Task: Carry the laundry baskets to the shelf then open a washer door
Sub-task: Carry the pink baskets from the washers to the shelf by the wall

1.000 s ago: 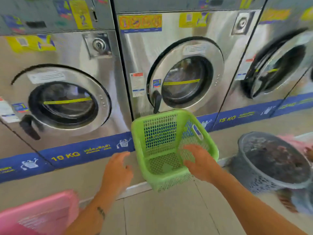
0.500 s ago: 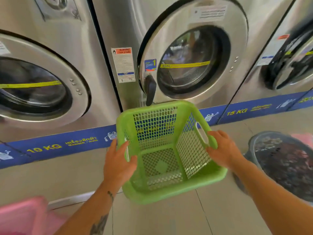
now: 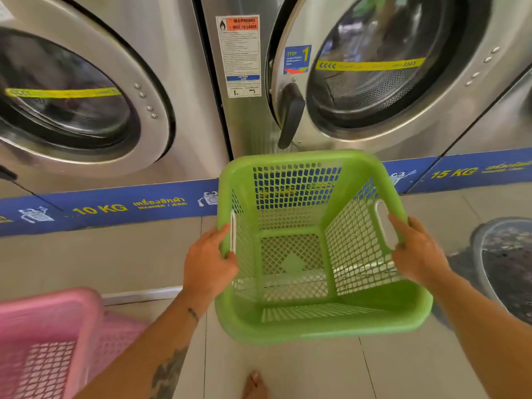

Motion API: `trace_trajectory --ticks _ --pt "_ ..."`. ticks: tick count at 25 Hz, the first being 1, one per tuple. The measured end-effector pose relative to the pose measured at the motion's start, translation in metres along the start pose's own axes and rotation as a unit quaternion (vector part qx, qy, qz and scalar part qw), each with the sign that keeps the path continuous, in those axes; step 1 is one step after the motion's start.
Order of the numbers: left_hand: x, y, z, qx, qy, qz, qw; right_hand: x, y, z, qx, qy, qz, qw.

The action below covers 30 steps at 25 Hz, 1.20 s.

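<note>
1. Your left hand (image 3: 208,267) is clamped on the left rim of the green basket (image 3: 316,321), beside its left handle slot, with the thumb lying over the top edge.
2. Your right hand (image 3: 414,253) grips the right rim at the other handle slot (image 3: 384,223), fingers curled over the edge.
3. You hold the green basket between both hands, in the middle of the view, tipped so its open top faces you. It is empty; the mesh floor and walls show through.
4. Just beyond the basket stands a steel washer whose round door (image 3: 385,67) is shut. Its dark handle (image 3: 290,116) hangs on the door's left edge, right above the basket's far rim.
5. A second washer door (image 3: 72,93) sits to the far left, also shut, with a yellow strip across the glass.
6. A warning sticker (image 3: 239,56) is fixed on the panel between the two doors.
7. A blue band (image 3: 115,207) reading "10 KG" runs along the base of the machines; farther right it reads "15 KG".
8. A pink basket (image 3: 49,341) sits on the floor at near left, apart from your left forearm.
9. A round grey basket (image 3: 506,266) stands at the right edge, partly cut off by the frame.
10. A bare foot (image 3: 254,385) shows on the tiled floor below the green basket.
</note>
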State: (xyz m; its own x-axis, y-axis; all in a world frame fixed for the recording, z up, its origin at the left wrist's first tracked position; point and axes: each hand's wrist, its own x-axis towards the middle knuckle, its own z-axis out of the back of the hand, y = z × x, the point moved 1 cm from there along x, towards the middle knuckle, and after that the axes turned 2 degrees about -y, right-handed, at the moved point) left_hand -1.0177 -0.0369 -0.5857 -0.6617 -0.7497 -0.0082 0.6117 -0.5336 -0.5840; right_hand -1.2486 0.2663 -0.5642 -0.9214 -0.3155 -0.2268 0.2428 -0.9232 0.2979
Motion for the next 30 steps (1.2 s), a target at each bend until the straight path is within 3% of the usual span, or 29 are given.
trace_trajectory --ticks 5,12,18,25,30 --pt "-0.067 0.032 0.025 0.002 -0.024 0.073 0.997 -0.075 -0.002 -0.021 0.057 -0.023 0.043 0.997" --pt "-0.178 0.059 0.063 -0.039 -0.068 0.18 0.981 -0.177 0.012 -0.046 0.055 0.005 0.07 0.996" --pt "-0.205 0.112 0.049 -0.029 -0.069 0.171 0.982 -0.192 0.019 -0.096 0.014 0.025 0.072 0.997" --pt "-0.202 0.193 0.0 -0.014 0.005 0.145 0.989 -0.2 0.019 -0.181 -0.008 0.053 0.041 0.998" --pt "-0.218 0.21 -0.002 -0.01 0.061 0.14 0.988 -0.218 0.02 -0.186 -0.021 0.131 -0.008 0.991"
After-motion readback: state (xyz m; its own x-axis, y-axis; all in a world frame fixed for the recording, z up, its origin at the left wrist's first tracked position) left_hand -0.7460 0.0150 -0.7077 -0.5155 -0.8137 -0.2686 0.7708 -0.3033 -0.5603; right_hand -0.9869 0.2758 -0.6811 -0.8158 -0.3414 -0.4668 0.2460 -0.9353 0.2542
